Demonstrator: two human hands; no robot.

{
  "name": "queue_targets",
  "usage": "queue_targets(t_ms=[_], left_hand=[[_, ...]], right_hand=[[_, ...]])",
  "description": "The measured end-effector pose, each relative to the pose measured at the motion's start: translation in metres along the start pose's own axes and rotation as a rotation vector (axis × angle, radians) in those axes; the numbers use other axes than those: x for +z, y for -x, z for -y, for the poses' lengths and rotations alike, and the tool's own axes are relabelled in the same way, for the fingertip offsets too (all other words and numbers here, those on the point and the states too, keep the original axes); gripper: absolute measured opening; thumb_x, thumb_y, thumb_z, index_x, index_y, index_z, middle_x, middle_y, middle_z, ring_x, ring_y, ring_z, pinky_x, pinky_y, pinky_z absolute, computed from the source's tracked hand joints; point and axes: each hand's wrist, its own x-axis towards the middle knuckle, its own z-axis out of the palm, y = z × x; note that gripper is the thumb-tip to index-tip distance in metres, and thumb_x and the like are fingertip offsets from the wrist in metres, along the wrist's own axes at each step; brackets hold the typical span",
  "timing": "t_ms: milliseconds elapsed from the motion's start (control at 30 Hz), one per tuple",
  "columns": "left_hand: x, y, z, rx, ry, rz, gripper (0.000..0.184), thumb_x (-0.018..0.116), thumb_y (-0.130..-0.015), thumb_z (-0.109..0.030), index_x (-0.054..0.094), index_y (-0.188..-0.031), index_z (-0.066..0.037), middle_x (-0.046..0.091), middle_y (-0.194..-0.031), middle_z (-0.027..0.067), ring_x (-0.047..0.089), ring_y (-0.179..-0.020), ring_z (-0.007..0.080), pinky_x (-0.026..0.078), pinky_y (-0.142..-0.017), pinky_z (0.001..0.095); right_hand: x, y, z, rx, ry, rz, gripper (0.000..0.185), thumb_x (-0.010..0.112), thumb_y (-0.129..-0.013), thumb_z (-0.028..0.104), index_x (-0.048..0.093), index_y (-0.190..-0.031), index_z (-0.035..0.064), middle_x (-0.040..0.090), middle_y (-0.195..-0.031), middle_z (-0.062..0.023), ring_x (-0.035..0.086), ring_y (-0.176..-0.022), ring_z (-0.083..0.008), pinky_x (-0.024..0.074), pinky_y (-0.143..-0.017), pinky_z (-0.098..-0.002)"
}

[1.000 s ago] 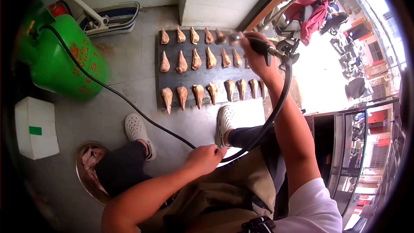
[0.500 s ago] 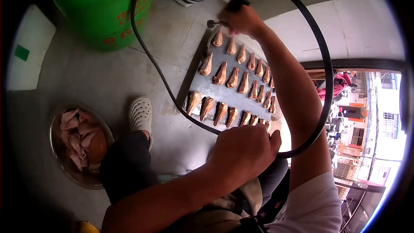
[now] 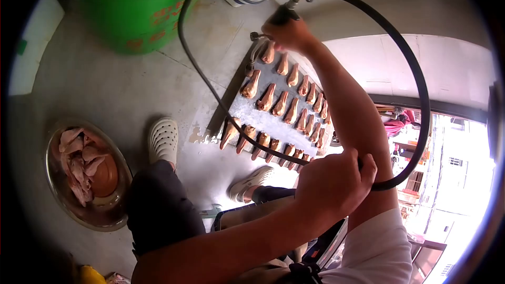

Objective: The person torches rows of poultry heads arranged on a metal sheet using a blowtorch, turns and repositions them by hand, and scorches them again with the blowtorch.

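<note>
While near meat [image 3: 251, 85]; torch [image 3: 284, 14] in hand [image 3: 289, 31].

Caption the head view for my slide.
Right hand holds a torch near rows of meat on a board; left hand grips its hose.

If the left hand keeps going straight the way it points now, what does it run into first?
Most likely the right forearm, which lies just past the left hand in this view; the depth gap between them is unclear.
</note>
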Motion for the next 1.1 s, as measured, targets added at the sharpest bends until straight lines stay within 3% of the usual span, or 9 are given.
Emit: queue_targets(t_ms=[33, 233, 367, 467, 1100], left_hand=[[0.001, 0.000, 0.000, 0.003, 0.025, 0.020, 0.044, 0.048, -0.099, -0.040, 0.063, -0.083, -0.001, 0.065, -0.064, 0.0176, 0.066, -0.059, 0.0358, 0.053, -0.061, 0.0468], [0.005, 0.001, 0.000, 0.026, 0.029, 0.001, 0.042, 0.050, -0.099, -0.039, 0.061, -0.080, -0.003, 0.064, -0.061, 0.0158, 0.066, -0.057, 0.0346, 0.054, -0.059, 0.0450], [0.013, 0.001, 0.008, 0.035, -0.004, -0.016, 0.042, 0.050, -0.098, -0.038, 0.062, -0.080, -0.002, 0.066, -0.064, 0.0175, 0.067, -0.059, 0.0357, 0.054, -0.061, 0.0465], [0.016, 0.001, 0.006, 0.023, -0.017, -0.012, 0.042, 0.050, -0.098, -0.038, 0.062, -0.080, -0.002, 0.066, -0.065, 0.0179, 0.067, -0.060, 0.0359, 0.054, -0.063, 0.0469], [0.019, -0.003, 0.004, 0.027, 0.003, 0.041, 0.043, 0.050, -0.099, -0.038, 0.061, -0.078, -0.002, 0.065, -0.062, 0.0153, 0.067, -0.057, 0.0322, 0.054, -0.060, 0.0444]], right_hand=[[0.004, 0.000, 0.003, -0.043, -0.022, 0.005, 0.028, 0.069, -0.085, 0.023, 0.064, -0.086, -0.0047, 0.065, -0.068, -0.0107, 0.067, -0.054, -0.0213, 0.0532, -0.051, -0.0321], [0.007, 0.010, 0.013, -0.017, 0.013, 0.072, 0.028, 0.066, -0.085, 0.025, 0.062, -0.082, -0.0026, 0.065, -0.066, -0.0107, 0.068, -0.054, -0.0198, 0.0528, -0.050, -0.0316], [0.011, 0.015, 0.013, -0.087, 0.058, 0.055, 0.032, 0.064, -0.091, 0.032, 0.067, -0.089, 0.0006, 0.068, -0.068, -0.0095, 0.066, -0.055, -0.0165, 0.0544, -0.051, -0.0283], [0.008, 0.023, 0.021, -0.007, 0.070, 0.080, 0.030, 0.064, -0.092, 0.030, 0.067, -0.091, 0.0005, 0.068, -0.068, -0.0094, 0.067, -0.057, -0.0165, 0.0543, -0.051, -0.0284], [0.012, 0.016, -0.001, -0.100, 0.138, 0.091, 0.027, 0.064, -0.096, 0.028, 0.067, -0.100, 0.0016, 0.069, -0.073, -0.0110, 0.068, -0.062, -0.0169, 0.0561, -0.055, -0.0297]])
